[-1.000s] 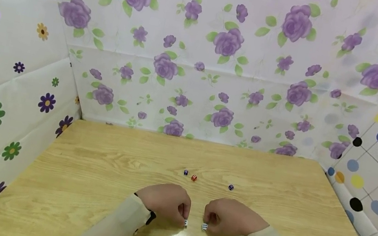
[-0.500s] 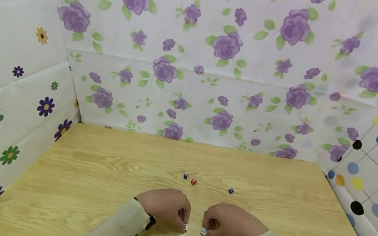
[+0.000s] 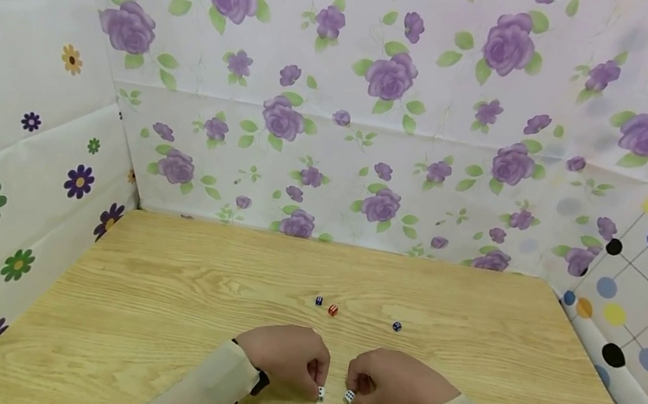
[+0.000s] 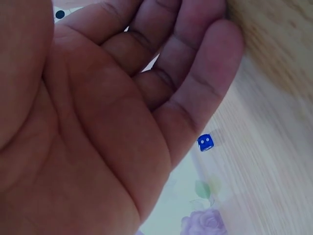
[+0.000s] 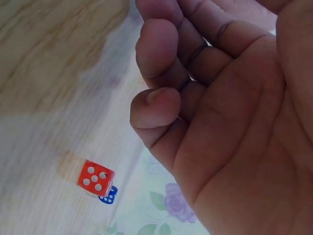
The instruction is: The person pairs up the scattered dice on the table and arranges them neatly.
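Observation:
Near the front of the wooden table, my left hand (image 3: 290,359) pinches a white die (image 3: 321,394) between thumb and fingertips. Facing it across a narrow gap, my right hand (image 3: 394,380) pinches a second white die (image 3: 349,397), its dotted face turned up. Both dice are close over the tabletop. In the left wrist view the palm and curled fingers (image 4: 210,73) fill the frame and the white die is hidden. The right wrist view likewise shows curled fingers (image 5: 156,49) with the other die out of sight.
Beyond the hands lie a blue die (image 3: 319,301), a red die (image 3: 333,310) beside it and another blue die (image 3: 397,326) further right. The wooden table (image 3: 193,266) ends at a flowered cloth (image 3: 330,161) behind, with patterned cloths on both sides.
My left hand has shifted slightly right with its white die, narrowing the gap to the other. Both hands keep their pinch. The dice further back stay put while the camera view tilts slightly.

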A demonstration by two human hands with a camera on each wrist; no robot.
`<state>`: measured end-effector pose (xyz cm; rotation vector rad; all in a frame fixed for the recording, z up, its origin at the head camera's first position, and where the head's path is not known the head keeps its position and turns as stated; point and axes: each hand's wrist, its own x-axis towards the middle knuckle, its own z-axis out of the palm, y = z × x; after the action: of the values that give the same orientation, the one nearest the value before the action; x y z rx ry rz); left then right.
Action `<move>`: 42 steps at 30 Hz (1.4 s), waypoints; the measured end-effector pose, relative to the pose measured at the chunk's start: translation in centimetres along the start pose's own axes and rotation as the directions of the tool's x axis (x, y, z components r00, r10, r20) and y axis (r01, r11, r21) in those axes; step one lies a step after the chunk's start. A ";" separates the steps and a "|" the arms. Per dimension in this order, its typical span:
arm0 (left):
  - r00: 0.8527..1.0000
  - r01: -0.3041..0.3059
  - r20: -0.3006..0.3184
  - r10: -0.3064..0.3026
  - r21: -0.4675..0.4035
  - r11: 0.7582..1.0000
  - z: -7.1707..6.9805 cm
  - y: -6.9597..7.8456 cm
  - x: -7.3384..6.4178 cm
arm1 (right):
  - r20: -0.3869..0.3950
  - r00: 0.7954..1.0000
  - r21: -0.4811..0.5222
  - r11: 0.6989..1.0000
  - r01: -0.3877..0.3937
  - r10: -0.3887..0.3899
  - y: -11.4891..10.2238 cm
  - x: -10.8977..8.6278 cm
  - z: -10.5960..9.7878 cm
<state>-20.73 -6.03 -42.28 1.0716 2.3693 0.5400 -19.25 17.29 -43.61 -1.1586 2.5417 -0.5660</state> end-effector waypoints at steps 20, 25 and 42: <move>1.000 -0.010 0.009 0.010 0.040 0.999 0.6 0.7 0.4 | 0.046 0.999 0.009 1.000 -0.006 0.005 -0.7 -0.1 0.0; 1.000 -0.009 0.015 0.008 0.044 0.999 0.8 0.8 0.4 | 0.047 0.999 0.029 0.999 0.013 -0.015 -0.9 -0.1 0.0; 0.999 -0.036 0.017 0.035 0.054 0.998 0.8 1.1 0.3 | 0.044 0.996 0.056 0.995 0.080 -0.082 -1.0 0.1 0.4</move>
<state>-19.77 -4.96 -42.42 1.1403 2.3677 0.4803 -18.53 16.53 -43.54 -1.2455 2.4342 -0.6159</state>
